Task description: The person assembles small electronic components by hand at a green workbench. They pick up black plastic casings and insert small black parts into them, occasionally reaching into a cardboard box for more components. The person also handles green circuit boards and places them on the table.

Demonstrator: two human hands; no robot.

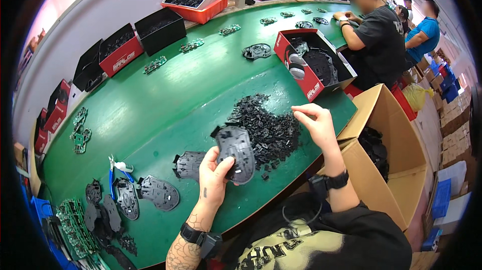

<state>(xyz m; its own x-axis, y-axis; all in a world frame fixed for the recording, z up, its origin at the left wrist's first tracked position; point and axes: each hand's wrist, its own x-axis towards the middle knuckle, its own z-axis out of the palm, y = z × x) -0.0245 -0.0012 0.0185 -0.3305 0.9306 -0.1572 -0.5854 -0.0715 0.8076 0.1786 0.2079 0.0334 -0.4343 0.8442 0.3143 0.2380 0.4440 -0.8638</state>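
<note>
Black plastic shell [240,152] is held tilted above the green table [120,124], clasped along its lower left edge by the left hand [213,173], with the thumb laid over the ribbed face. By this edge grip most of that face is left uncovered and turned upward, presumably so that its clips and slots can be seen and reached. The right hand [315,119] is raised at the right edge of the heap of small black parts [263,129], thumb and forefinger brought close together — whether a tiny piece is pinched between them cannot be told.

The heap is spread just beyond the held shell, probably for short reaches. Another shell [188,165] is laid flat beside the left hand, apparently within easy grasp; blue-handled pliers [111,184] and a white bottle [122,166] are set farther left, seemingly out of the way.
</note>
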